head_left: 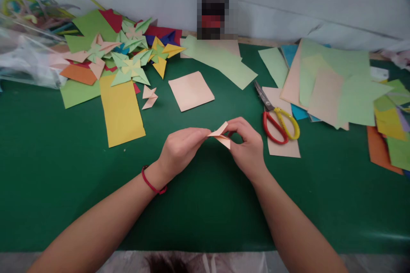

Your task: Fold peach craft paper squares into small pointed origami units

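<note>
Between my two hands is a small folded piece of pale peach paper, its right end split into two pointed flaps. My left hand pinches the left tip of it, fingers pressed together. On the other side, my right hand grips the flaps between thumb and fingers. Beyond my hands lies a square stack of peach paper. A small folded peach piece of similar shape rests left of that stack. Scissors with one red and one yellow handle lie right of my right hand, partly over a peach sheet.
Folded paper stars and coloured sheets pile up at the back left, beside a clear plastic bag. A yellow sheet lies in front of them. Green and peach sheets spread over the right of the green table.
</note>
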`<state>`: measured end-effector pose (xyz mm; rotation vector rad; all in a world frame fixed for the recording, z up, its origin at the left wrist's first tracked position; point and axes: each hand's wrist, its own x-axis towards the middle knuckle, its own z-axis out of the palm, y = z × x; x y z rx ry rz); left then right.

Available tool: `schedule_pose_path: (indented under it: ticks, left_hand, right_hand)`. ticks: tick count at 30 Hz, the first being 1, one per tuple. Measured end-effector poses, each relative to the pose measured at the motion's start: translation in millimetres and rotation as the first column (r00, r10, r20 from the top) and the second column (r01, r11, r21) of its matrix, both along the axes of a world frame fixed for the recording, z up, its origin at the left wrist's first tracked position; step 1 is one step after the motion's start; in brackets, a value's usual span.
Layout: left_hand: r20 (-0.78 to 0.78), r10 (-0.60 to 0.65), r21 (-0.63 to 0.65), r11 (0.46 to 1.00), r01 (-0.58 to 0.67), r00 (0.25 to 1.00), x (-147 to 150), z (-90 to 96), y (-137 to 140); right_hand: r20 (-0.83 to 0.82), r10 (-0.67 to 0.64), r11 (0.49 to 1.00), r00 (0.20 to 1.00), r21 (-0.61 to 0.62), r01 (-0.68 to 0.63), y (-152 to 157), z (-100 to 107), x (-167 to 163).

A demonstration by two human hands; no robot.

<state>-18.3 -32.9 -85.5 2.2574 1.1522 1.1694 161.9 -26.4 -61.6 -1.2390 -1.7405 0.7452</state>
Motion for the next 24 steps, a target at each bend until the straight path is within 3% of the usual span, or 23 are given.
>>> schedule_pose_path:
  ticks: [5,9,18,21,24]
  left_hand:
    - [0.021,-0.020,0.024,1.000,0.019,1.000,0.2,2.4,0.0]
    - [0.015,-0.024,0.031,0.999,0.024,1.000,1.2,3.2,-0.4]
    - [0.001,0.010,0.019,1.000,-0.010,1.000,1.5,1.8,-0.9]
    - [0.051,0.072,-0.066,0.995,-0.069,0.996,2.9,5.8,1.2]
    - [0.166,0.155,-0.215,0.970,-0.118,0.974,4.9,10.4,4.3]
  right_hand:
    - [0.094,-0.015,0.983,0.995,0.183,-0.002,-0.9,-3.4,3.7]
    - [0.150,-0.013,0.969,0.989,0.245,-0.025,-0.2,-4.7,6.6]
    - [0.262,-0.071,0.967,0.962,0.254,0.002,-1.3,-6.9,6.1]
    - [0.295,-0.081,0.983,0.952,0.181,0.027,0.7,-5.9,7.3]
    - [0.162,-0.072,0.997,0.984,0.040,0.067,3.4,-3.2,7.9]
